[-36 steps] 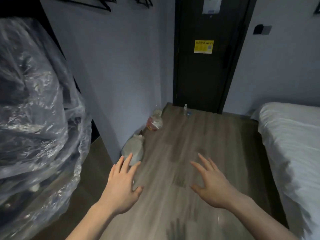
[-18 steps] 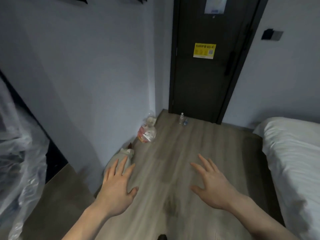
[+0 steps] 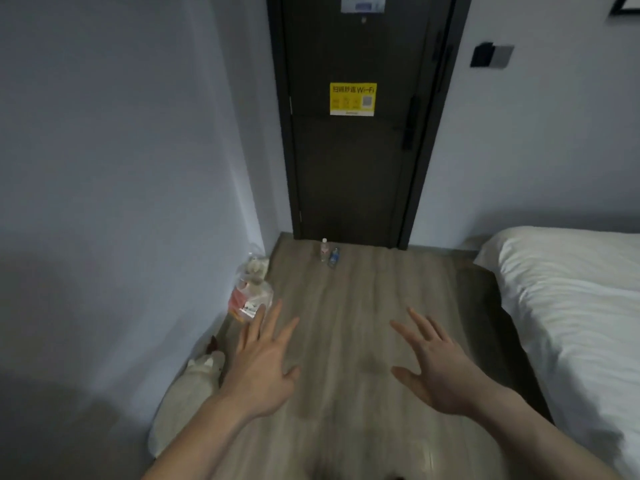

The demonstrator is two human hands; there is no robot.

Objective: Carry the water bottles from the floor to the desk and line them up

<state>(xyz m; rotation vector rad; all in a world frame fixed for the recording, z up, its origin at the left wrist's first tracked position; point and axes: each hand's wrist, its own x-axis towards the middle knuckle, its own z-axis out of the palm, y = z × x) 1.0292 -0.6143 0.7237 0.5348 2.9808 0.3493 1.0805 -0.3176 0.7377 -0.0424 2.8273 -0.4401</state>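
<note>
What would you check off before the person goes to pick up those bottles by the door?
1. Both hands free: left hand and right hand are spread and hold nothing. Ok.
2. Bottles found: two small bottles stand on the floor in front of the door. Ok.
3. Bottles within reach: they are far ahead of the hands. Not ok.
4. Path free: bare floor leads to them; the bags lie along the left wall, the bed on the right. Ok.
5. Bottles capped and full: too small to see. Cannot tell.
6. Room on the desk: not in view. Cannot tell.
</note>
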